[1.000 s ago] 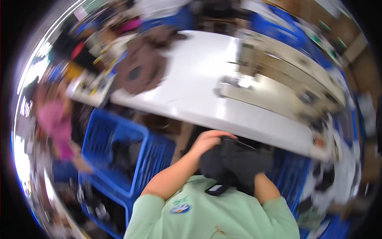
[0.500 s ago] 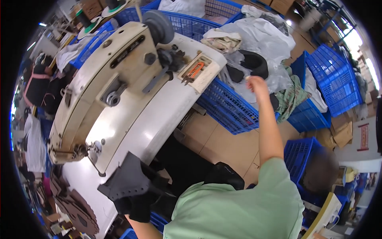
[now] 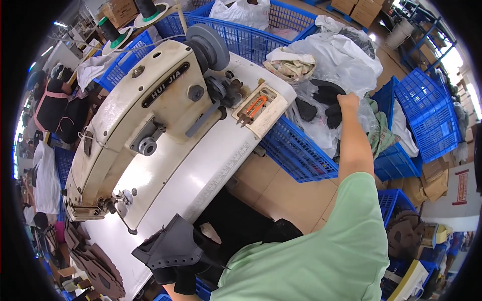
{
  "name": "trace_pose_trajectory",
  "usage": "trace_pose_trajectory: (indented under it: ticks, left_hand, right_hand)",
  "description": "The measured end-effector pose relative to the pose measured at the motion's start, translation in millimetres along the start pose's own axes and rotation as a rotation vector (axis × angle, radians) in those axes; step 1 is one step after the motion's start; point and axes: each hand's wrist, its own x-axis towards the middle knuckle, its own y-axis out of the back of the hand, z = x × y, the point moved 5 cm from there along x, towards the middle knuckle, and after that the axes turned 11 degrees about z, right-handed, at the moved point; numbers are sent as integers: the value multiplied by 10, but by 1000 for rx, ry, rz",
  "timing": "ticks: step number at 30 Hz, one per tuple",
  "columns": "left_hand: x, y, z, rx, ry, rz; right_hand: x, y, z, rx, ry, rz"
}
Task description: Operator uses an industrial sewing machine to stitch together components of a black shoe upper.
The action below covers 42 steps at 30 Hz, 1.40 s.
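Note:
At the lower left, my left hand [image 3: 175, 279] is shut on a dark grey shoe upper [image 3: 173, 248] with a row of eyelets. Something black covers that hand, so its fingers are hard to make out. The upper is just off the near edge of the sewing machine's white table [image 3: 201, 183]. My right arm reaches out to the far right. There, my right hand [image 3: 349, 104] is closed on the edge of a curved black padded piece [image 3: 329, 91]. That piece lies in a clear plastic bag [image 3: 314, 133] on top of a blue crate [image 3: 301, 155].
A cream sewing machine [image 3: 120, 120] stands on the table at left, with orange-handled snips [image 3: 253, 108] in a tray at its far end. Brown scalloped pieces [image 3: 95, 268] lie at the table's lower left. More blue crates [image 3: 427, 110] stand at right.
My right hand has moved onto the black padded piece, whose shape has shifted with the pull. The whole view has swung slightly. My left hand still holds the shoe upper.

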Motion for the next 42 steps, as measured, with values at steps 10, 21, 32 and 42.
trace_pose_trajectory:
  ticks: [10,21,32,42]
  left_hand:
    - [-78,140,31,136,-15,35]
    - [13,460,301,331,-103,586]
    - [-57,707,386,242,-147,469]
    - [-196,847,383,-662,-88,498]
  right_hand:
    - [-112,0,142,400,96,313]
    - [-1661,977,-112,1429,99,-355]
    - [-3939,1377,-570,1448,214,-990]
    - [-4595,1518,-780,1434,277,-1210]
